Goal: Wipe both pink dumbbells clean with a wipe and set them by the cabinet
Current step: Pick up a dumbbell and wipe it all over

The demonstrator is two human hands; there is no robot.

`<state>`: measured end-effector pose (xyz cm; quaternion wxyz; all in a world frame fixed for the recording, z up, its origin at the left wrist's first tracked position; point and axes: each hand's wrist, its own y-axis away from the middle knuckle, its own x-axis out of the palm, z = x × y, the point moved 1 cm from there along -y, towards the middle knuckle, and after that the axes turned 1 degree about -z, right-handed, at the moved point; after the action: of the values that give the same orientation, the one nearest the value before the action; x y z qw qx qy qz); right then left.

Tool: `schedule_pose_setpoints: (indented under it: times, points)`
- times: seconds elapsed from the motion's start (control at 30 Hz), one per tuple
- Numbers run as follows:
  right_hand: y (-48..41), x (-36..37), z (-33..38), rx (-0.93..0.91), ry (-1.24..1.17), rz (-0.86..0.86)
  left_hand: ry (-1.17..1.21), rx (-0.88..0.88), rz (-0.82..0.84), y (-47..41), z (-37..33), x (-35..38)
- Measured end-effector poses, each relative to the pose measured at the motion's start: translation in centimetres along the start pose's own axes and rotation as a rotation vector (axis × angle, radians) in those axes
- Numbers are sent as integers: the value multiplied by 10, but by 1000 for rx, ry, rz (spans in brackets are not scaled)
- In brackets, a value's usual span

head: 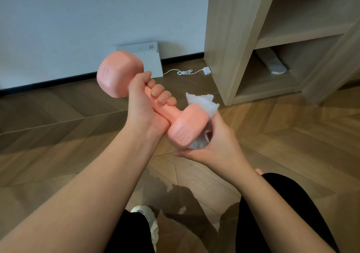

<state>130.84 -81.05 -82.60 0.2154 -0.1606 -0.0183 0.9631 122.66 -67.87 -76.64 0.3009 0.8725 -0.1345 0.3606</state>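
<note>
A pink dumbbell was held in the air above the wood floor, its handle clamped in the fingers of the left hand, while a white wipe was pressed around its nearer head by the right hand, closed on the wipe. The wooden cabinet stood near on the right, with a wrapped object on its lowest shelf. A white panel was leaned against the wall behind the dumbbell and partly hidden by its far head, and a white cable with an adapter was laid between panel and cabinet.

Bare forearms, black trousers, a white sneaker.
</note>
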Motion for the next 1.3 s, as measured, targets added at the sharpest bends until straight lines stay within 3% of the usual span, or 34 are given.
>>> schedule_pose_setpoints:
  times: [0.13,0.3,0.53,0.7,0.93,1.07,1.3]
  points:
    - [0,5,2,-10,-40,-23,30,-4,13,-1,-2,1]
    - [0,10,7,-325,65,-159,61,15,0,-3,-6,2]
    - [-5,12,-4,39,-242,12,4,26,50,-2,-7,4]
    - [-6,10,0,-1,-337,50,61,28,37,-2,-8,4]
    - [-7,5,8,-17,-203,0,57,58,28,-2,-15,3]
    - [-6,-1,10,94,-554,146,42,73,22,-2,-15,1]
    - [-6,14,16,198,-875,-19,-20,123,64,-1,-9,6]
